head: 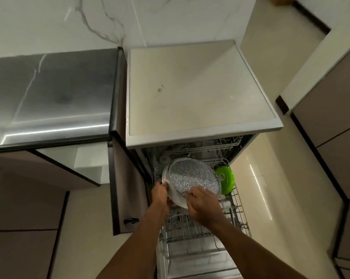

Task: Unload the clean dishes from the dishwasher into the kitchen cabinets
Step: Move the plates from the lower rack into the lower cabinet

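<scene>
No text, label, brand, number or sign can be read anywhere. The dishwasher [190, 87] top, at 12 o'clock, shows only a few small stains. The speckled dish [192, 178], at 6 o'clock, carries a glittery pattern but no lettering. The green lid [226, 183], at 3 o'clock from the dish, has a pale mark at its middle that is too blurred to read.
</scene>
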`<action>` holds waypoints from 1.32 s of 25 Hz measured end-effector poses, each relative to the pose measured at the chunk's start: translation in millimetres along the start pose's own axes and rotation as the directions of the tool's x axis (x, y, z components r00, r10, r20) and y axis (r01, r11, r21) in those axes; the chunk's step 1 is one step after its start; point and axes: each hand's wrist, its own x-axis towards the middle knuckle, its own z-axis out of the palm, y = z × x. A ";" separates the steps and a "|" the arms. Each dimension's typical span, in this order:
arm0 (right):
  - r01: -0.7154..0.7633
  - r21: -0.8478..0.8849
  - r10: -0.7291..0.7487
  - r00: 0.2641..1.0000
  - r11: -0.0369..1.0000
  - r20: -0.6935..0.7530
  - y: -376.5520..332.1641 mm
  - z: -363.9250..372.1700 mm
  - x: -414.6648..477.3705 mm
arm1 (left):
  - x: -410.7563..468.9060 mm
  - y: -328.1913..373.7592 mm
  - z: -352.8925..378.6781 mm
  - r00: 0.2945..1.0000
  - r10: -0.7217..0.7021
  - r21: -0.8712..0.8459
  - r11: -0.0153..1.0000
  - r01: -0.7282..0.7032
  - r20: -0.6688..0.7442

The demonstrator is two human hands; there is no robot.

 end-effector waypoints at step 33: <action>-0.586 0.471 0.636 0.769 0.659 0.067 -230.6 -99.9 46.9 | -190.4 41.2 -282.0 0.953 0.258 -0.465 0.871 -0.160 0.156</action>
